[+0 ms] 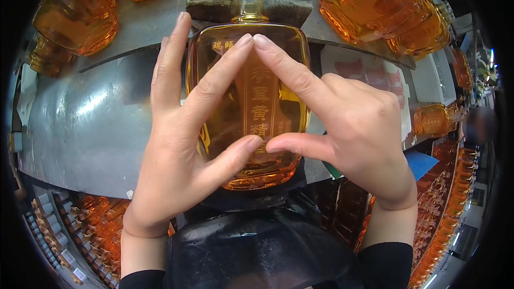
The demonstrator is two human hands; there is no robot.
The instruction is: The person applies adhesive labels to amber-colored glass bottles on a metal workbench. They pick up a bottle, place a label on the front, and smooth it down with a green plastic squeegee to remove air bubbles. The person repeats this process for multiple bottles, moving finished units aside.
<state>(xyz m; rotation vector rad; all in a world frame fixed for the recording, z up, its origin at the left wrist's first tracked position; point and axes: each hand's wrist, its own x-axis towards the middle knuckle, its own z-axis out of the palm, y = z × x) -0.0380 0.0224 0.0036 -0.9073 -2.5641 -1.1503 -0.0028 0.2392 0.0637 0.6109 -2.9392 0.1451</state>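
A flat, wide glass bottle point(259, 93) of amber liquid lies in front of me, its neck pointing away and resting at a dark wooden block point(289, 4). Gold characters run down its front. Over that face, my left hand point(174, 136) has its fingers spread, with index finger and thumb stretched across the glass. My right hand point(361, 120) reaches in from the other side, index and thumb extended, its other fingers curled. The index fingertips meet near the bottle's shoulder, and the thumb tips lie close together near its base. Nothing shows held in either hand.
More amber bottles stand at the upper left point(77, 13) and upper right point(375, 2). The grey metal tabletop point(91, 120) extends leftward. To the right are a pale sheet with red patches point(399, 83) and a blue piece point(420, 165). Rows of bottles point(461, 182) line the right side.
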